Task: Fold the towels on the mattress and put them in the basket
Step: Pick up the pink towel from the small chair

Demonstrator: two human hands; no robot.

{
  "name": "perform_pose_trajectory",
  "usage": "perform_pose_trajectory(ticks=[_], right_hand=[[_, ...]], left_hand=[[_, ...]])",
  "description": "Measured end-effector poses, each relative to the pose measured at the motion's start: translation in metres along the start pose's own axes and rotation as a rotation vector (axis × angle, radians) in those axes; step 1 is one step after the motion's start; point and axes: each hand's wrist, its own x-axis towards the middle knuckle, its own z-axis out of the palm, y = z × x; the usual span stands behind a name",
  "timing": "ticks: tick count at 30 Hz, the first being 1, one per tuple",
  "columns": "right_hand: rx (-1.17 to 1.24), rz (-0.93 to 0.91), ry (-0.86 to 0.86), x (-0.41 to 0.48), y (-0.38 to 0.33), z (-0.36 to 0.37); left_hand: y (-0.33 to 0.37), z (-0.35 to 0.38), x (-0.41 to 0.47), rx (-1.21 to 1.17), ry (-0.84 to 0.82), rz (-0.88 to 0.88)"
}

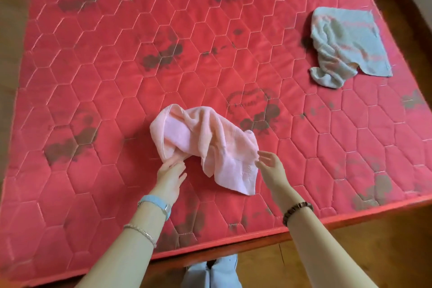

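Observation:
A crumpled pink towel lies on the red quilted mattress, near its front edge. My left hand reaches to the towel's lower left fold, its fingertips at the cloth. My right hand is at the towel's right edge, fingers extended and touching the cloth. Neither hand plainly grips the towel. A second, pale blue towel lies rumpled at the mattress's far right. No basket is in view.
The mattress has dark stains across its surface. Its front edge runs diagonally, with a wooden floor below it. My legs in light trousers stand at the bottom edge.

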Motion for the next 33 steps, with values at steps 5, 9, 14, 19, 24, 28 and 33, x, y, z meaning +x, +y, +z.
perform_pose_trajectory(ticks=[5,9,14,19,24,28,33], right_hand=[[-0.107,0.181,-0.078,0.017,0.035,0.005],[-0.181,0.205,-0.113,0.035,0.057,0.015],[-0.21,0.252,-0.162,0.037,0.055,0.024],[-0.105,0.065,-0.109,0.021,0.027,0.02],[0.182,-0.163,-0.062,-0.018,-0.04,-0.012],[0.334,-0.282,-0.048,-0.058,-0.11,-0.036],[0.487,-0.369,0.015,-0.108,-0.196,-0.066]], left_hand=[[-0.038,0.02,0.018,0.094,-0.06,-0.004],[-0.055,0.033,0.032,0.204,0.0,-0.02],[-0.049,0.045,0.035,0.265,0.056,-0.003],[-0.017,0.051,0.012,0.167,0.137,0.218],[0.038,0.051,-0.041,0.209,0.187,0.457],[0.096,0.05,-0.082,0.159,0.177,0.589],[0.182,0.062,-0.156,0.024,0.154,0.751]])
